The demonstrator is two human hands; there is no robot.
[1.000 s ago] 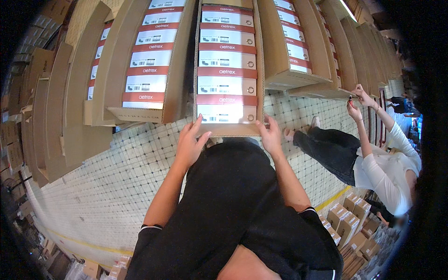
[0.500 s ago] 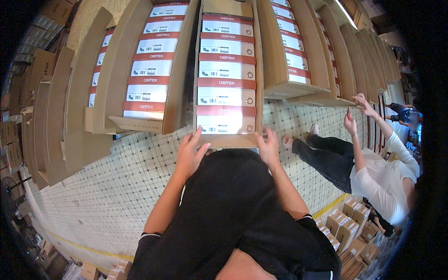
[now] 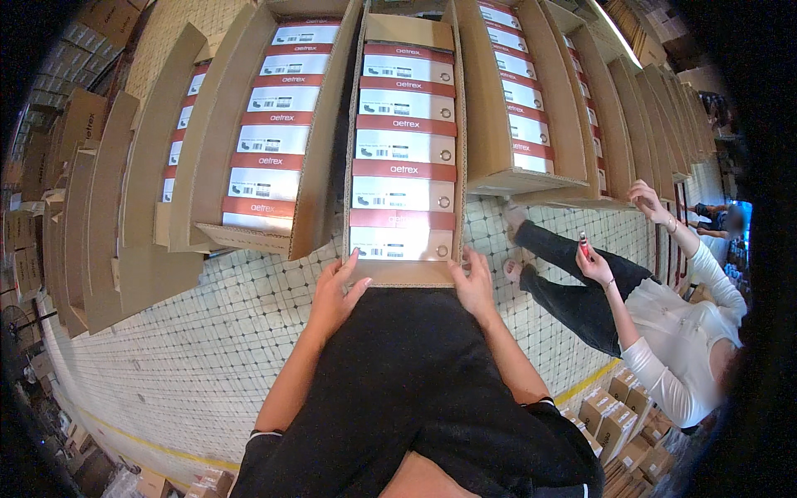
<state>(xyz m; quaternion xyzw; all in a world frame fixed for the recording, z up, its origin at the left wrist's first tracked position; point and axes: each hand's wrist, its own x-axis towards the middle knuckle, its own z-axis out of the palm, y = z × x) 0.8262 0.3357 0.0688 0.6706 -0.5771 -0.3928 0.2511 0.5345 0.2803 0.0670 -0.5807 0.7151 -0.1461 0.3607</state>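
A long open cardboard carton (image 3: pixel 398 275) reaches away from my body. Inside it, shoe boxes (image 3: pixel 402 194) stand in a row, white label ends up, with red lid edges between them. My left hand (image 3: pixel 339 292) grips the carton's near left corner, its fingertips at the side wall and thumb by the front panel. At the near right corner, my right hand (image 3: pixel 472 289) holds the wall with bent fingers. The carton's near end is close against my black shirt. A plain brown cardboard piece (image 3: pixel 409 31) covers the row's far end.
Open cartons of similar shoe boxes stand left (image 3: pixel 270 141) and right (image 3: pixel 519 91), their walls close by. A co-worker (image 3: pixel 664 324) at right holds a small red tool (image 3: pixel 584 242). Stacked brown cartons (image 3: pixel 610 415) sit beyond a yellow line on the tiled floor (image 3: pixel 241 332).
The cartons and my hands appear slightly lower in the picture, with the same hold. At right, the co-worker has changed stance, and the hand with the red tool has moved left and lower.
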